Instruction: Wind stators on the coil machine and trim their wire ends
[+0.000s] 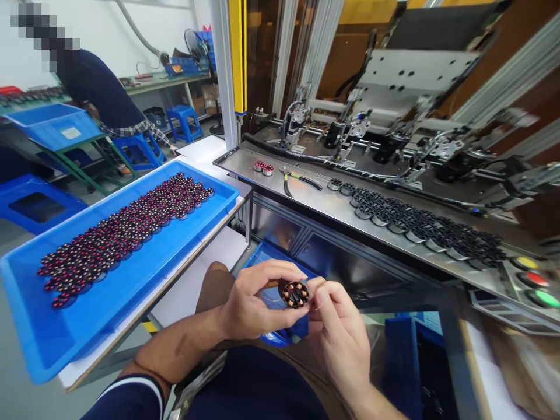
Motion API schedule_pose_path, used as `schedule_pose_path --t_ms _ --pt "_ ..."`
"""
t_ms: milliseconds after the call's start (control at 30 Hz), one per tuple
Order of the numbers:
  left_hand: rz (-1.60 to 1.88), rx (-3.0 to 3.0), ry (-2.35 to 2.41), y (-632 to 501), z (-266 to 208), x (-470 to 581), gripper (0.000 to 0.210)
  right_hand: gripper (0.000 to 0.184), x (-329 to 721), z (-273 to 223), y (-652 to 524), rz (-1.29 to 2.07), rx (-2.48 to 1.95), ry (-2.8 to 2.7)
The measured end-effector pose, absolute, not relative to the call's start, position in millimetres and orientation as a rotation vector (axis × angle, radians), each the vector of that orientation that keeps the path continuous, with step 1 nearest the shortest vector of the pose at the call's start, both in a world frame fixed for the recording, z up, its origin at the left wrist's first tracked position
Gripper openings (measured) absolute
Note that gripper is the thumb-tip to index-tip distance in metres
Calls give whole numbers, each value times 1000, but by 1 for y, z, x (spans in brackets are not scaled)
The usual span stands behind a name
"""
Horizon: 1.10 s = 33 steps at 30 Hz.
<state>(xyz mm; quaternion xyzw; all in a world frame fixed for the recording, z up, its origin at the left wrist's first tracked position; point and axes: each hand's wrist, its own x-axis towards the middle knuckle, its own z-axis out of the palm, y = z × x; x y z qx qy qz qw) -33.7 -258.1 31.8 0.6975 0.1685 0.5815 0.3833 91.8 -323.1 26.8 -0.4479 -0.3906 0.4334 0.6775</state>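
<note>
My left hand (262, 297) curls its thumb and fingers around a small round motor stator (296, 294), black with copper windings facing up. Close against the stator's right side is my right hand (335, 318), its thumb and fingertips pinched together. Whatever lies in that pinch is too small to make out. To the left, a blue tray (175, 256) holds rows of wound stators (126, 227) with red and copper colouring. Black stators (406, 216) stand packed along the metal machine ledge ahead. Two red-and-silver stators (263, 168) sit farther left on that ledge, beside cutting pliers (300, 179).
A winding machine (394, 134) with several heads rises behind the ledge. Yellow, red and green buttons (534, 279) are at its right end. Blue bins (400, 361) stand low near my knees. Another person (105, 87) bends over a bench at back left.
</note>
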Motion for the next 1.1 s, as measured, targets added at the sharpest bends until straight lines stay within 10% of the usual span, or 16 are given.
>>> schedule_pose_path --t_ms 1100 --pt "1284 1539 376 -259 27 -36 42 15 102 43 -330 661 -1096 -1186"
